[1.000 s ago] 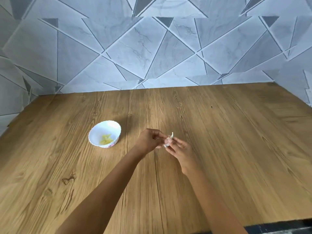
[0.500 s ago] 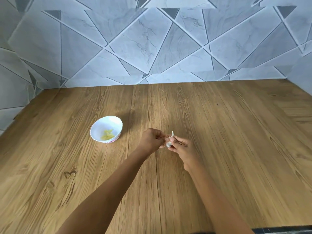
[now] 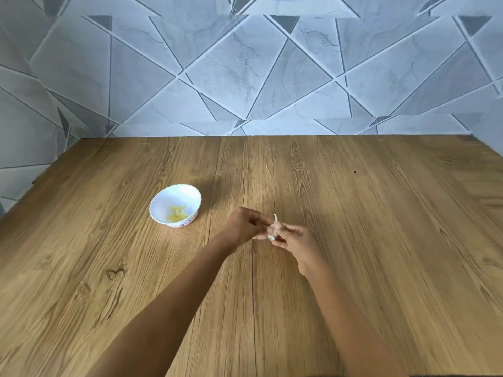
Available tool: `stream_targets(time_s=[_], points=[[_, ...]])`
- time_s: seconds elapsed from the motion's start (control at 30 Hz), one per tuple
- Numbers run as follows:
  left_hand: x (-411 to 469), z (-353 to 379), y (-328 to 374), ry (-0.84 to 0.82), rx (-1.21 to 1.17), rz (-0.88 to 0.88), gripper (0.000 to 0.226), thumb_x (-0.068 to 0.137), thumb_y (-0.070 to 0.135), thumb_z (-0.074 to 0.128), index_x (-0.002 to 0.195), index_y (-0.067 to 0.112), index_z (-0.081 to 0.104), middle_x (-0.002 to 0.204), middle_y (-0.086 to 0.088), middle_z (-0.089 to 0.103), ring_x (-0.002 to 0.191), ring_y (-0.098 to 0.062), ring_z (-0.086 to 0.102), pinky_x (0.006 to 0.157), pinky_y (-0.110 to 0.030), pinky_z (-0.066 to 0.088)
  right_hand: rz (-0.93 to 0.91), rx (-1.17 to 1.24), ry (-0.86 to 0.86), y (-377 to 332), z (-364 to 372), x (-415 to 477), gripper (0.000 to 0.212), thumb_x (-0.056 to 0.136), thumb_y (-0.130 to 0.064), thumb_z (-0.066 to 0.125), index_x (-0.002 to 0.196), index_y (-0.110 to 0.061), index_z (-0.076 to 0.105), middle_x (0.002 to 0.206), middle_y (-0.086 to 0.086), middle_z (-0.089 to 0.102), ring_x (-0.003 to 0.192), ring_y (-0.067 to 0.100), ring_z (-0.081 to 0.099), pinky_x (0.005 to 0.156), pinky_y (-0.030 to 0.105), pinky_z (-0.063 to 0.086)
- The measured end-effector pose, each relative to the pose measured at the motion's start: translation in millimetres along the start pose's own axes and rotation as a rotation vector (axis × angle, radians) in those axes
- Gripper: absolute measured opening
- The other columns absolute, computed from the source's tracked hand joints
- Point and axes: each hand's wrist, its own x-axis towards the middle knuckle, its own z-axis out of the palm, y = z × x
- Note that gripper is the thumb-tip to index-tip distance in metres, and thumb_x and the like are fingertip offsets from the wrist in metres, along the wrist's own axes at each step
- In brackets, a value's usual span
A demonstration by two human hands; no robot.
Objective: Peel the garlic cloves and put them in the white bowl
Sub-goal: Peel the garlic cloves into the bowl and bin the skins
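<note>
So on my feed there are two hands over the brown wood-grain table point(image 3: 353, 240), both meeting on one small whitish garlic clove point(image 3: 272, 233). That's the only clove I can see outside the bowl. The left hand point(image 3: 245, 226) comes in from the left with its fingers curled, pinching the clove's left side. The right hand point(image 3: 295, 240) pinches it from the right, and a thumbnail shows right at the top of the clove. One thin pale curl of papery skin point(image 3: 275, 218) sticks up from the clove between the fingertips. The clove is held a bit above the table, roughly mid-table.

There's one small white bowl with a scalloped rim point(image 3: 163, 198), standing on the table to the left of the hands and well apart from them. Inside it is a little heap of yellowish peeled cloves point(image 3: 177, 213). It's too blurry to count them properly, a handful at best. Behind the table there's a grey marble-look wall with triangle tiles point(image 3: 245, 72).
</note>
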Motion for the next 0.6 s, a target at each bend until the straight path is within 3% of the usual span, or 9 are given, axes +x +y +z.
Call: stream_targets(time_s=[0.13, 0.33, 0.5, 0.6], points=[[-2.3, 1.2, 2.7, 0.004, -0.100, -0.073, 0.003, 0.084, -0.002, 0.067, 0.087, -0.002, 0.068, 0.079, -0.009, 0.071, 0.069, -0.011, 0.069, 0.065, -0.018, 0.054, -0.050, -0.082, 0.028, 2.8, 2.2, -1.5, 0.013, 0.092, -0.007, 0.058, 0.089, -0.011, 0.070, 0.078, -0.006, 0.070, 0.067, 0.002, 0.066, 0.066, 0.015, 0.053], [-2.1, 12.9, 0.0, 0.168, 0.161, -0.059, 0.010, 0.077, -0.002, 0.070, 0.076, 0.005, 0.064, 0.066, -0.001, 0.061, 0.056, -0.007, 0.058, 0.054, -0.017, 0.049, -0.085, -0.189, 0.061, 9.4, 6.5, 0.5, 0.015, 0.094, -0.009, 0.056, 0.092, -0.007, 0.071, 0.077, 0.000, 0.069, 0.064, 0.007, 0.065, 0.065, 0.016, 0.053], [-2.8, 15.1, -10.1, 0.224, 0.094, -0.058, 0.007, 0.078, -0.001, 0.068, 0.077, 0.005, 0.066, 0.068, -0.005, 0.064, 0.062, -0.014, 0.060, 0.065, -0.031, 0.053, -0.091, -0.215, 0.037, 11.4, 7.5, 2.7, 0.018, 0.095, -0.009, 0.055, 0.102, -0.001, 0.069, 0.080, 0.003, 0.068, 0.070, 0.011, 0.065, 0.065, 0.016, 0.052], [-3.6, 16.7, -9.6, 0.249, 0.042, -0.070, 0.008, 0.081, 0.003, 0.067, 0.077, 0.010, 0.066, 0.072, -0.003, 0.064, 0.066, -0.014, 0.061, 0.067, -0.030, 0.053, -0.069, -0.184, 0.037, 10.4, 7.5, 4.4, 0.018, 0.095, -0.011, 0.055, 0.104, -0.002, 0.068, 0.088, 0.006, 0.070, 0.080, 0.018, 0.068, 0.074, 0.022, 0.055]])
